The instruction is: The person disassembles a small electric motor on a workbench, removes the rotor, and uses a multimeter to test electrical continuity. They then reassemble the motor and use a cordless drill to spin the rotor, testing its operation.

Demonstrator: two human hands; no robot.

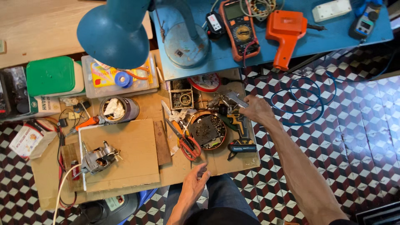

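Observation:
My right hand (pixel 256 109) reaches out to the right end of the low wooden bench (pixel 187 168) and grips a grey metal tool (pixel 236 99), a wrench or pliers, above a heap of small parts. My left hand (pixel 196 180) rests at the bench's near edge, fingers loosely curled, holding nothing that I can see. A round tin of screws (pixel 208 131) with a dark square part on it lies between the hands. Red-handled scissors (pixel 185 141) lie left of the tin. A cordless drill (pixel 241 135) lies to its right.
A small electric motor (pixel 99 157) sits on a board at the left. A blue desk lamp (pixel 114 31) hangs over plastic boxes. The blue table (pixel 333 35) holds a multimeter (pixel 239 27), an orange soldering gun (pixel 285 33) and a white power strip. A blue cable lies on the tiled floor.

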